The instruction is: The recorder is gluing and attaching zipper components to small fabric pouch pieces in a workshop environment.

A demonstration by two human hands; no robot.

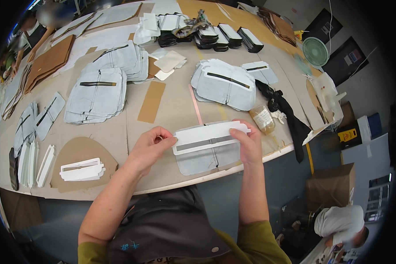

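Observation:
Near the table's front edge, a white strip-like frame [209, 131] with a long slot lies over a light grey fabric panel [193, 165]. A dark grey band shows through the slot, and a dark line runs down the panel below it. My left hand [152, 147] pinches the frame's left end between thumb and forefinger. At the right end my right hand [249, 141] grips the frame, thumb on top and its other fingers partly hidden. Beyond my hands stands a stack of grey panels [220, 94], the top one bearing a white-edged dark slot.
More grey panels [92, 103] are piled at left. White slotted frames [81, 170] lie on brown board [83, 149]. A yellowish bottle [262, 119] and black cloth [290, 116] lie to the right. Black-edged stacks [229, 35] stand far back. Other people are at upper left and lower right.

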